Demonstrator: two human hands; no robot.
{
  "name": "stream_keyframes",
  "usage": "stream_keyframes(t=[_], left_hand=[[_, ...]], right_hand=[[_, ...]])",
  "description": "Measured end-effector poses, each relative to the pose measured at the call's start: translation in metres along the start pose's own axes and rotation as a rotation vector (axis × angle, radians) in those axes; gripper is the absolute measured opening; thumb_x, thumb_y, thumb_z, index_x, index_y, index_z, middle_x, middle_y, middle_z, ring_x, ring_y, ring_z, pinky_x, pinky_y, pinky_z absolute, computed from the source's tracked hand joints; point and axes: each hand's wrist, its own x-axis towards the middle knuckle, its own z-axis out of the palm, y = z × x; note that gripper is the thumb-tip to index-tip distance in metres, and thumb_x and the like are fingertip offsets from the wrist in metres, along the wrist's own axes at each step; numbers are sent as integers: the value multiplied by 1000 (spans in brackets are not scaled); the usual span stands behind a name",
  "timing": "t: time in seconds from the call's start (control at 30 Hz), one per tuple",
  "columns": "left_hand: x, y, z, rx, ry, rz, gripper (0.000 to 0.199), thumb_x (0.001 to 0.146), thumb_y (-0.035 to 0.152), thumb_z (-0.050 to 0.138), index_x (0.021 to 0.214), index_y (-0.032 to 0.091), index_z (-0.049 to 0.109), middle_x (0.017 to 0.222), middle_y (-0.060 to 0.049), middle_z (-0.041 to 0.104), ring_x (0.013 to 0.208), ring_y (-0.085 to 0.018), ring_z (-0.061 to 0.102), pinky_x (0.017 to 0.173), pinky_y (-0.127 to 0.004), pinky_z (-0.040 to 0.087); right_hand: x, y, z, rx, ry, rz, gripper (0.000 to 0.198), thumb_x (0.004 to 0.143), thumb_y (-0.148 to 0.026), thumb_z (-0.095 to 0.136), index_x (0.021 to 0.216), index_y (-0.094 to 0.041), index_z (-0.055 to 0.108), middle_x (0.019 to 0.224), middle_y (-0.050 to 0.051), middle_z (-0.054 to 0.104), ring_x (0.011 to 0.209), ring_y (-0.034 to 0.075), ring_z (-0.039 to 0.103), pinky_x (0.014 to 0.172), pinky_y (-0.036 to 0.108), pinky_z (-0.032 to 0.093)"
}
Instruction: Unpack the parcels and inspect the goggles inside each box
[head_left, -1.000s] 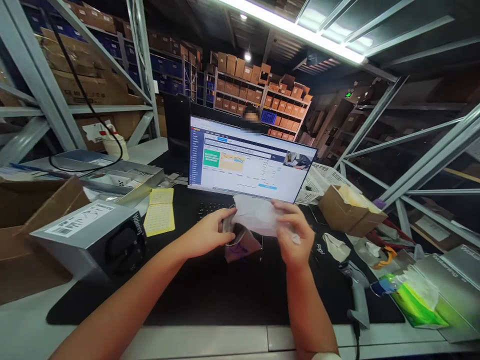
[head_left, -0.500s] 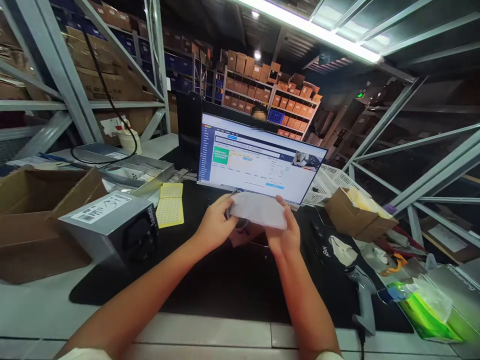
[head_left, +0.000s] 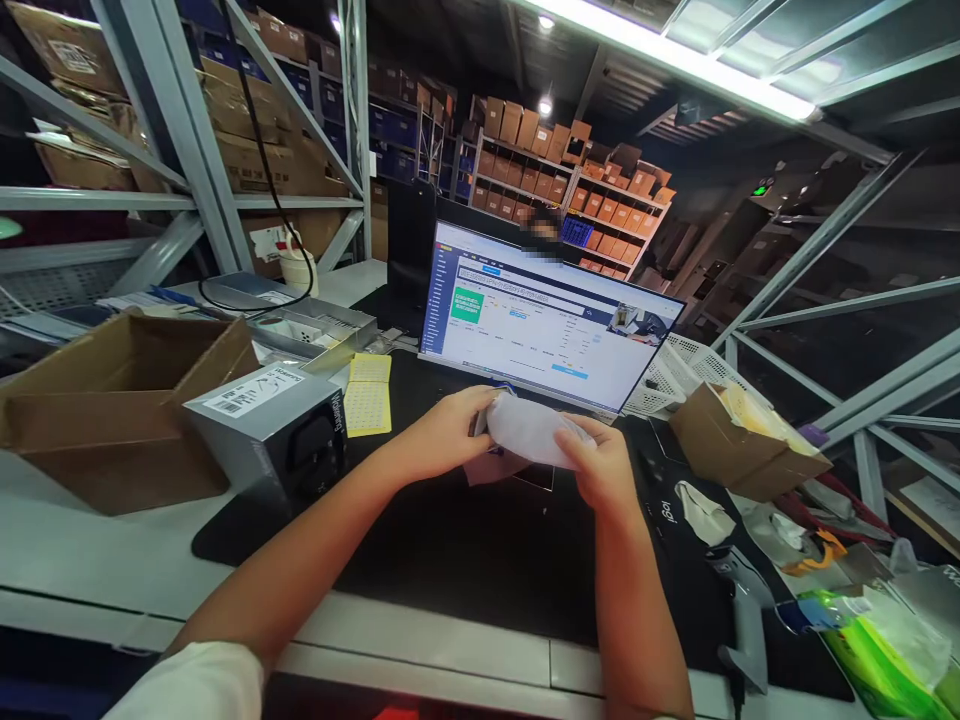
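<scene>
A soft white pouch-like wrap [head_left: 525, 430] is held between my two hands, above the black desk mat [head_left: 480, 560] and in front of the monitor [head_left: 517, 335]. My left hand [head_left: 454, 428] is closed on the wrap's left end; a small bluish edge shows by its fingertips. At the other end, my right hand [head_left: 607, 465] pinches the wrap between thumb and fingers. What is inside the wrap cannot be made out. A dull reddish flat piece [head_left: 491, 468] lies partly hidden beneath. To the left stands a silver and black product box [head_left: 274, 425].
An open cardboard box [head_left: 120, 450] sits at the left, and a yellow label sheet [head_left: 369, 395] lies by the monitor. On the right are a barcode scanner [head_left: 746, 620], a green packet [head_left: 877, 655], a carton [head_left: 720, 450] and white baskets [head_left: 671, 370]. A person [head_left: 544, 235] is behind the monitor.
My right hand has turned inward, its thumb now over the wrap's right end. The wrap looks narrower and more crumpled. The whole view has shifted, so surroundings appear farther right.
</scene>
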Motion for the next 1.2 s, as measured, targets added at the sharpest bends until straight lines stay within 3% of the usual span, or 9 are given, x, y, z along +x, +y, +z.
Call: stream_keyframes(t=[0.1,0.27,0.57,0.63,0.77,0.87,0.93,1.0,1.2], left_hand=[[-1,-3,3,32,-57,33,61,75,10,61,136,18,60,141,-10,61,128,-28,59,114,-39,45],[-5,-2,8,97,-119,36,63,73,6,57,136,18,55,133,-10,62,119,-26,63,104,-37,51],[-3,-13,21,241,-112,119,82,80,5,57,156,32,42,159,-12,41,124,-31,64,103,-43,53],[-3,-13,18,165,-89,178,81,78,3,52,155,28,45,160,-11,41,136,-30,56,112,-43,47],[0,-13,20,-140,110,232,74,71,4,48,142,22,58,148,-9,55,140,-26,50,119,-41,39],[4,-16,28,-390,354,61,64,66,9,48,127,19,64,130,-9,65,106,-21,65,92,-33,53],[6,-17,31,-481,443,-42,60,65,10,47,122,18,63,120,-7,67,81,-15,62,72,-28,51],[4,-15,30,-429,410,-19,56,66,9,46,119,17,62,118,-7,67,77,-14,60,70,-28,50],[-14,14,11,7,124,435,57,77,-1,44,127,20,58,126,-10,62,119,-23,60,101,-37,51]], right_hand=[[-3,-6,-1,-124,-100,-37,29,78,-47,83,95,-24,84,95,6,78,89,28,71,82,40,56],[-1,-13,3,-224,-213,-123,29,84,-46,77,106,-27,83,140,8,64,132,34,57,110,48,46],[4,0,1,-214,-374,-67,44,92,-52,69,129,-28,74,145,5,60,138,33,51,120,50,35],[9,8,0,-102,-398,20,49,89,-54,71,129,-25,73,138,6,66,129,32,58,114,49,42],[19,21,8,266,-315,193,46,75,-55,79,99,-16,79,93,7,75,79,22,64,72,33,53],[22,28,20,398,-237,230,39,69,-50,78,89,-16,76,83,5,71,69,18,57,60,28,47],[22,31,27,400,-231,245,33,71,-47,76,81,-16,73,77,4,68,65,18,54,58,29,44],[20,32,30,396,-240,248,29,72,-45,74,75,-16,70,72,4,65,62,17,50,56,29,42],[10,26,26,418,-402,304,37,73,-52,75,79,-16,68,71,4,61,61,17,49,55,28,43]])
